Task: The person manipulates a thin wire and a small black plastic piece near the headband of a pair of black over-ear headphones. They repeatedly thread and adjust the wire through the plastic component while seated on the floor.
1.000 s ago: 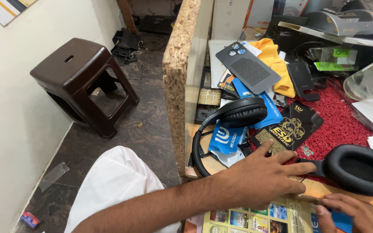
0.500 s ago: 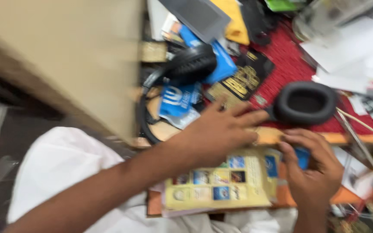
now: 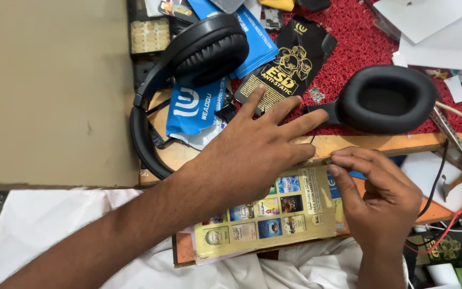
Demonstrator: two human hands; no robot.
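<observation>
Head view: left hand (image 3: 252,150) lies flat, fingers spread, on the worktop (image 3: 359,143) edge over the headphones (image 3: 204,53) cable. Right hand (image 3: 375,195) pinches something small at the yellow card (image 3: 268,214) edge; what, I cannot tell. Ear cup (image 3: 383,99) sits on red mat (image 3: 359,32).

The left hand (image 3: 252,147) covers part of the yellow card (image 3: 274,214). What the right hand's (image 3: 378,195) fingertips pinch is too small to identify, possibly a thin wire. The headphones' (image 3: 204,53) band passes under blue packets (image 3: 199,104).
</observation>
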